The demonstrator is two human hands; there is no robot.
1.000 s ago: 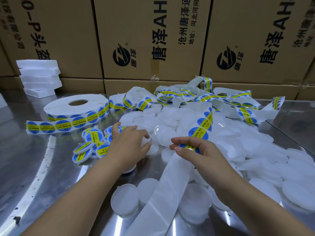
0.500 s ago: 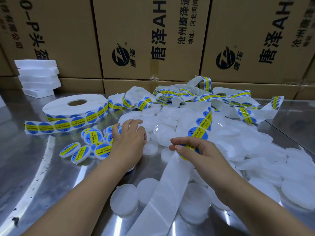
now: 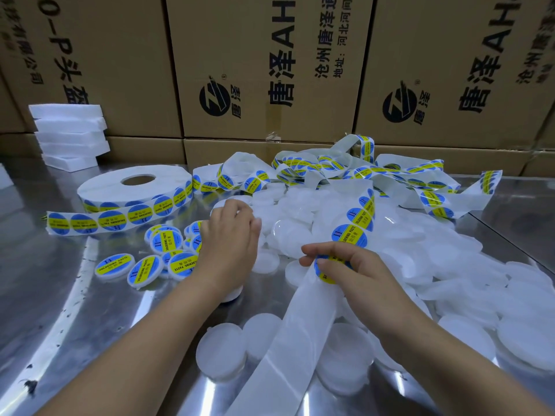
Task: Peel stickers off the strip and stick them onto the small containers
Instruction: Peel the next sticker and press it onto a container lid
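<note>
Cardboard boxes (image 3: 270,64) behind steel table (image 3: 45,280)

Left of the strip (image 3: 303,322), the left hand (image 3: 229,244) hides its own fingertips; whether they hold anything cannot be told. Its wrist covers most of one container (image 3: 232,294). The right hand (image 3: 357,274), gripping the strip, covers part of a sticker (image 3: 324,273); the strip's bare end is cut off below.

On the worktop (image 3: 45,295), the sticker roll (image 3: 135,187) lay at the back left, with a stack of slabs (image 3: 70,136) behind it and cartons (image 3: 270,55) along the rear. The strip (image 3: 357,217) ran from the roll rightward behind the heap of containers (image 3: 420,250) at centre and right. The stickered containers (image 3: 156,259) lay before the roll, left of the left hand (image 3: 231,244).
</note>
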